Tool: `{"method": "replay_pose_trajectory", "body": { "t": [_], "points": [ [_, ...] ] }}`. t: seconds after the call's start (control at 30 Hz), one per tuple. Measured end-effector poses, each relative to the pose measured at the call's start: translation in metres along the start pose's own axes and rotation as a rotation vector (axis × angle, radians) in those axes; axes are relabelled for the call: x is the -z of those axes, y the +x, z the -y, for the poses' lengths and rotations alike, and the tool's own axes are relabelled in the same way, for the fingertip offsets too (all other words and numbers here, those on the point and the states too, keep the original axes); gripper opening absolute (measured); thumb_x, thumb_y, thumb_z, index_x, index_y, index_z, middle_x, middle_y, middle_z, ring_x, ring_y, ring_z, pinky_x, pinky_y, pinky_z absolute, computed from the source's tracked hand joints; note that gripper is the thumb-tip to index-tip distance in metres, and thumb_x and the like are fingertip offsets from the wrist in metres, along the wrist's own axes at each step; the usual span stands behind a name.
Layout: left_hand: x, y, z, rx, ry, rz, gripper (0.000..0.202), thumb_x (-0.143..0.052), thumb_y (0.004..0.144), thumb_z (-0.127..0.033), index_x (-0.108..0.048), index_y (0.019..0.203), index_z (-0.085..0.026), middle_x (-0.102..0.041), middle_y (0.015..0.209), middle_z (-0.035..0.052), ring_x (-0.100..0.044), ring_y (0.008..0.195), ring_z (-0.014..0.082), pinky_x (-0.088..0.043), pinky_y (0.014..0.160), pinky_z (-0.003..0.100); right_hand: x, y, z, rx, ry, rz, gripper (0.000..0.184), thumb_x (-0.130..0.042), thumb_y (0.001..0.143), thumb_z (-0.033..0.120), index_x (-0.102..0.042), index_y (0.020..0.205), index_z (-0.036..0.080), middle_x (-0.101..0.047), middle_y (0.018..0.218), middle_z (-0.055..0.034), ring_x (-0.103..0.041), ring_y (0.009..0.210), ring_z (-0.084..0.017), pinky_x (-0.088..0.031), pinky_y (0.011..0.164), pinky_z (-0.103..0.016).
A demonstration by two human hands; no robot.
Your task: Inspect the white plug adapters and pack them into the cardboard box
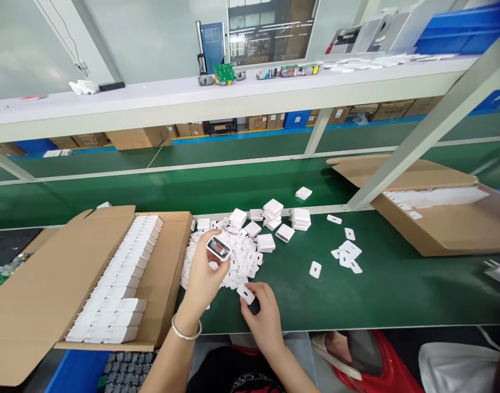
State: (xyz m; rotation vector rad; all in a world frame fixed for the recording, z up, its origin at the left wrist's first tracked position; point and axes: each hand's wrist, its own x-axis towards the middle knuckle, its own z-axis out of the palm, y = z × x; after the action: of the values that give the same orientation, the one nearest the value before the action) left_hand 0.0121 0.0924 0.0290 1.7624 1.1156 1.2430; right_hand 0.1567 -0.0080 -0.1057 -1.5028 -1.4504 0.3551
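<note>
My left hand (204, 275) grips a white charger housing (218, 248) with its open end turned up toward me, so some of the inside shows. Between the thumb and fingers of my right hand (264, 314) is a white end cap (245, 295) with a dark slot in it. The two parts are apart. Behind my hands spreads a heap of white end caps (245, 259). Several more housings (266, 243) stand at its far and right sides, some stacked.
At left, an open cardboard box (168, 273) holds rows of white chargers (114, 289). Loose caps (348, 254) lie to the right on the green bench (291, 305). Another open carton (446, 229) sits far right, behind a slanted post (422, 131). A shelf (152, 101) crosses above.
</note>
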Motion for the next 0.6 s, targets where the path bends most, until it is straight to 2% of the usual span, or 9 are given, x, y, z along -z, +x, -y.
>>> {"method": "replay_pose_trajectory", "body": {
  "t": [0.07, 0.13, 0.3, 0.43, 0.53, 0.6],
  "points": [
    [0.001, -0.013, -0.003, -0.042, -0.012, 0.0, 0.05, -0.064, 0.091, -0.015, -0.051, 0.137, -0.028, -0.055, 0.143, 0.009, -0.06, 0.127, 0.0223, -0.056, 0.099, 0.032, 0.013, 0.008, 0.01, -0.041, 0.063, -0.048, 0.024, -0.062, 0.096, 0.017, -0.065, 0.119, 0.022, -0.062, 0.108, -0.0068, -0.061, 0.1, -0.022, -0.053, 0.087, -0.035],
    [0.003, -0.023, -0.004, -0.046, -0.002, 0.012, 0.055, -0.064, 0.09, -0.011, -0.05, 0.139, -0.03, -0.054, 0.145, 0.0078, -0.051, 0.14, 0.0241, -0.051, 0.109, 0.035, 0.026, 0.017, 0.025, -0.056, 0.108, -0.101, 0.025, -0.064, 0.096, 0.019, -0.066, 0.121, 0.024, -0.06, 0.108, -0.0063, -0.061, 0.096, -0.021, -0.053, 0.085, -0.034],
    [0.005, -0.043, -0.006, 0.013, 0.005, 0.074, 0.06, -0.061, 0.088, -0.008, -0.052, 0.141, -0.035, -0.054, 0.144, 0.0053, -0.055, 0.136, 0.0229, -0.052, 0.106, 0.035, 0.049, 0.033, 0.07, 0.019, 0.245, -0.177, 0.028, -0.063, 0.097, 0.017, -0.068, 0.123, 0.024, -0.058, 0.109, -0.0083, -0.061, 0.099, -0.021, -0.053, 0.085, -0.035],
    [-0.002, -0.06, -0.001, 0.039, -0.061, 0.127, 0.063, -0.059, 0.087, -0.006, -0.051, 0.142, -0.036, -0.054, 0.143, 0.0058, -0.057, 0.133, 0.0241, -0.055, 0.102, 0.037, 0.053, 0.041, 0.098, 0.08, 0.333, -0.067, 0.029, -0.065, 0.095, 0.016, -0.07, 0.122, 0.025, -0.059, 0.107, -0.0082, -0.063, 0.098, -0.021, -0.056, 0.084, -0.035],
    [-0.007, -0.071, 0.006, 0.065, -0.074, 0.131, 0.062, -0.057, 0.088, -0.006, -0.05, 0.143, -0.035, -0.053, 0.145, 0.0083, -0.058, 0.132, 0.0261, -0.058, 0.096, 0.037, 0.049, 0.047, 0.108, 0.09, 0.296, -0.006, 0.03, -0.066, 0.093, 0.015, -0.072, 0.121, 0.026, -0.06, 0.104, -0.0066, -0.065, 0.094, -0.019, -0.058, 0.083, -0.033],
    [-0.006, -0.076, 0.008, 0.07, -0.039, 0.129, 0.061, -0.057, 0.09, -0.009, -0.049, 0.145, -0.034, -0.051, 0.149, 0.0098, -0.055, 0.137, 0.028, -0.056, 0.101, 0.042, 0.047, 0.049, 0.11, 0.091, 0.273, -0.001, 0.03, -0.065, 0.094, 0.015, -0.073, 0.121, 0.026, -0.061, 0.103, -0.0064, -0.066, 0.093, -0.019, -0.059, 0.082, -0.033]
  ]
}}
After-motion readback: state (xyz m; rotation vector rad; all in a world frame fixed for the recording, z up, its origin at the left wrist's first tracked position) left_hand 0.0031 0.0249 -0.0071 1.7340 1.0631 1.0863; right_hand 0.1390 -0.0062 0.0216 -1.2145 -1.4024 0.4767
